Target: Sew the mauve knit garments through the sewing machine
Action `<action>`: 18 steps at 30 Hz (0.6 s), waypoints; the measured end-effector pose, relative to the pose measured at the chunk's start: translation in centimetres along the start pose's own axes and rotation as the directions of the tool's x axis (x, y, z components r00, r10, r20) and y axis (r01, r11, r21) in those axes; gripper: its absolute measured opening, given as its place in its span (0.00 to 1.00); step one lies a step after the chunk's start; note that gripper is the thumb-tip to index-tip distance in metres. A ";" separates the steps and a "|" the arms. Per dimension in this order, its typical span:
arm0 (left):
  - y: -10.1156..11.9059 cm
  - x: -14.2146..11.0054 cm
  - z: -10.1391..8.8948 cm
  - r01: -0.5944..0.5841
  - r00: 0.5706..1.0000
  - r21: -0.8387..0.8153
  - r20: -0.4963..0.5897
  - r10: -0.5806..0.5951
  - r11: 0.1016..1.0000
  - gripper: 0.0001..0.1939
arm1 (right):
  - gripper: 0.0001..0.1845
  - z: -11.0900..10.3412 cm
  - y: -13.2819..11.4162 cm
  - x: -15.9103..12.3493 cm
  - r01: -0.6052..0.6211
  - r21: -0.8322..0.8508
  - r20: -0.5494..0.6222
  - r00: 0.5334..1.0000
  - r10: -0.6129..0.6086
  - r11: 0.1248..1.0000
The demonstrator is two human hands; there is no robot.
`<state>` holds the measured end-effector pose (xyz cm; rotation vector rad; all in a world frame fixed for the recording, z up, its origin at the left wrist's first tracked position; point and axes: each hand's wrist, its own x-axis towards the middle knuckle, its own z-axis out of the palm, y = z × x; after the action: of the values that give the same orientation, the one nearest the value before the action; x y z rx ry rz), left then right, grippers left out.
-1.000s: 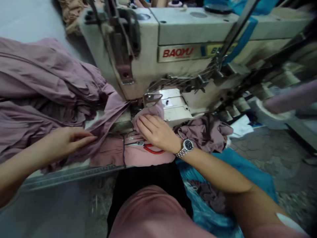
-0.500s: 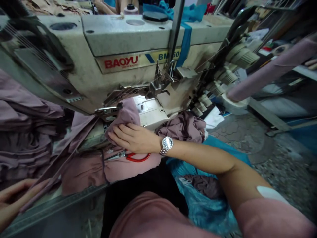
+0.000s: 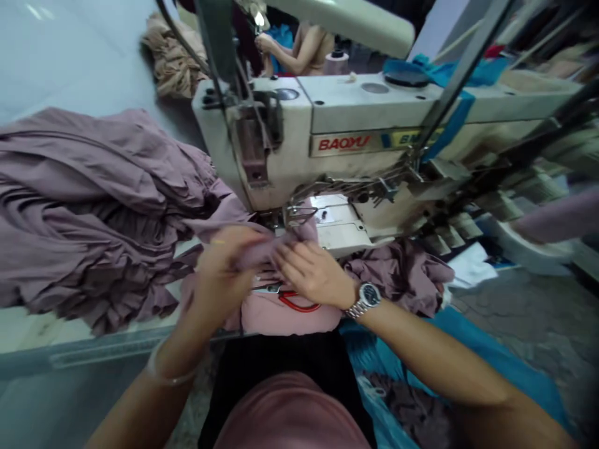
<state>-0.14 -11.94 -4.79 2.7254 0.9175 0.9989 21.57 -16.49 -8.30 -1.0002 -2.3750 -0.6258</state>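
A piece of mauve fabric [image 3: 256, 251] lies bunched in front of the sewing machine [image 3: 276, 156], part of it under the presser foot area. My left hand [image 3: 227, 265], smeared by motion, grips the fabric's left side. On its right side, my right hand [image 3: 311, 271] pinches the cloth with bent fingers, a metal watch on the wrist. Just below the hands, red-handled scissors [image 3: 299, 304] rest on a pink padded cloth [image 3: 290, 318]; their blades are partly covered.
A large heap of mauve fabric pieces [image 3: 93, 206] fills the left of the table. Darker cloth [image 3: 402, 271] is bunched to the right of the machine bed. Blue plastic [image 3: 491, 368] lies lower right. Behind the machine, another person's arms [image 3: 299, 56] show.
My left hand has come from the far left to the fabric beside my right hand. The view has swung left, showing more of the heap. My right hand stays by the machine.
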 end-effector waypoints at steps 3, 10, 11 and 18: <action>-0.1 -0.1 3.1 -0.136 0.989 0.148 0.081 0.125 0.980 0.17 | 0.15 -1.3 1.4 -1.4 -0.197 -0.086 0.080 0.976 0.204 0.977; -2.8 -1.6 1.3 -0.334 0.943 0.287 0.105 0.317 0.898 0.14 | 0.17 -1.5 0.4 -1.4 -0.194 -0.127 0.063 0.977 0.203 0.973; -3.1 -1.8 1.0 -0.345 0.939 0.276 0.096 0.331 0.897 0.13 | 0.18 -1.3 -0.1 -1.1 -0.171 -0.111 0.063 0.982 0.179 0.979; -3.4 -1.8 0.3 -0.189 0.981 0.227 0.082 0.174 0.955 0.11 | 0.20 -0.5 -1.5 0.3 -0.243 0.009 0.070 0.968 0.242 0.970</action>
<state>-2.80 -10.17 -7.02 3.0673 0.8354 0.8789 20.45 -17.58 -8.06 -1.2982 -2.2622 -0.4852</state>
